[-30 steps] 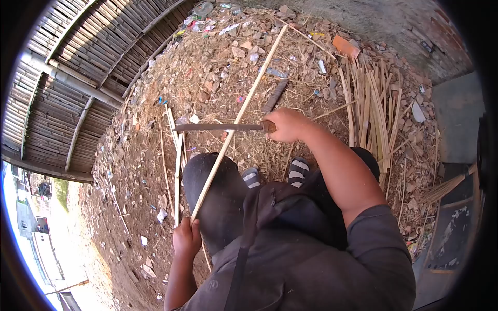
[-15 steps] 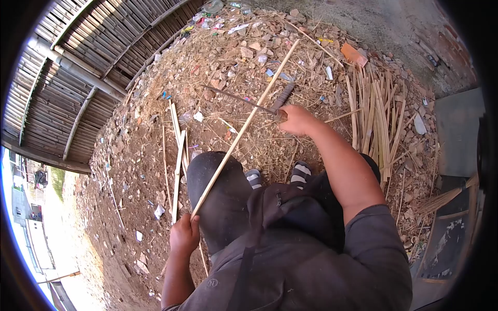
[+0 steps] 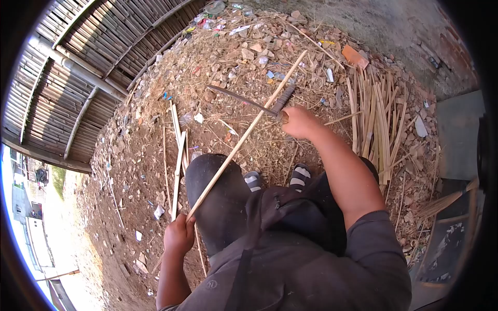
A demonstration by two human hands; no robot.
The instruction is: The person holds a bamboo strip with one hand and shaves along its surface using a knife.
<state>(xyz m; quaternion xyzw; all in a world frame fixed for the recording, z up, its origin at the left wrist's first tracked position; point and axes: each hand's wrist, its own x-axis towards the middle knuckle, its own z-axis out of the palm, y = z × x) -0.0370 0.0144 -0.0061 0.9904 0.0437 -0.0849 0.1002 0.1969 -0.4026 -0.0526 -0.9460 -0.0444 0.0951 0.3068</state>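
At left, on the ground (image 3: 129,181): loose pale strips (image 3: 178,173), lying lengthwise. Left hand (image 3: 179,233): fingers closed, gripping the near end of your long strip (image 3: 248,132), which is slanting past your knee (image 3: 201,175) toward far right. Centre: knife (image 3: 243,99), blade crossing that strip; contact unclear. Right hand (image 3: 299,123): fingers wrapping the handle. Far right: strip pile (image 3: 383,129). You are seemingly paring; the next move is calling for a steady strip.

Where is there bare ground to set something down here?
Fairly bare, though littered: soil left of the loose strips; a smaller patch, as seen, between them and the held stick. Crowded: the strip pile at right, rubble beyond the knife.
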